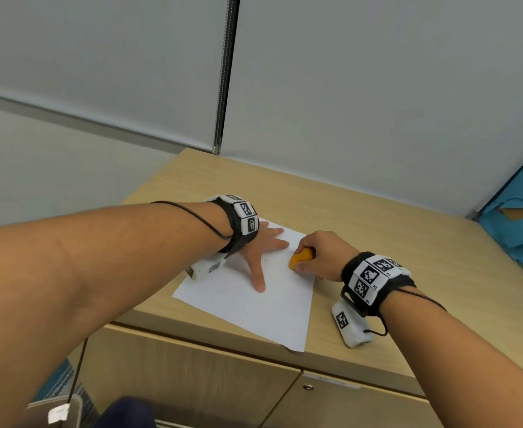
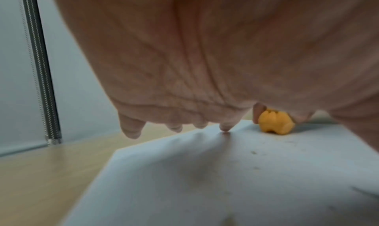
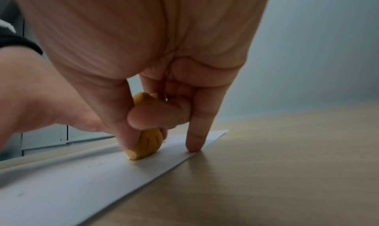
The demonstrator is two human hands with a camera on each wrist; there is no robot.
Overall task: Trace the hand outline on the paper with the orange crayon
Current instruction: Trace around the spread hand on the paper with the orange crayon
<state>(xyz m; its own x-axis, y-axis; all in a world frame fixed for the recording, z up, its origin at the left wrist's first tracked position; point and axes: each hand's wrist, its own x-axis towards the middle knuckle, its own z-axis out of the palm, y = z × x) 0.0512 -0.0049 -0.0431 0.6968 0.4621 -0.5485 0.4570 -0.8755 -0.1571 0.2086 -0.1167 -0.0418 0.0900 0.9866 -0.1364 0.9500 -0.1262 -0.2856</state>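
Observation:
A white sheet of paper [image 1: 254,307] lies on the wooden cabinet top [image 1: 377,227]. My left hand [image 1: 261,251] lies on the paper with straight, spread fingers, the thumb pointing toward me. In the left wrist view the left hand [image 2: 205,67] arches, and its fingertips [image 2: 225,128] touch the paper [image 2: 205,172]. My right hand [image 1: 318,253] grips a chunky orange crayon [image 1: 300,257] just right of the left index finger. In the right wrist view the crayon [image 3: 146,142] touches the paper [image 3: 61,181] with its lower tip, thumb and fingers curled round it. The little finger props on the sheet's edge.
The paper's near corner overhangs the cabinet's front edge [image 1: 294,349]. A grey partition wall [image 1: 377,88] stands behind the cabinet. Blue torn material [image 1: 519,230] sits at the far right. Drawer fronts with a lock [image 1: 308,387] are below.

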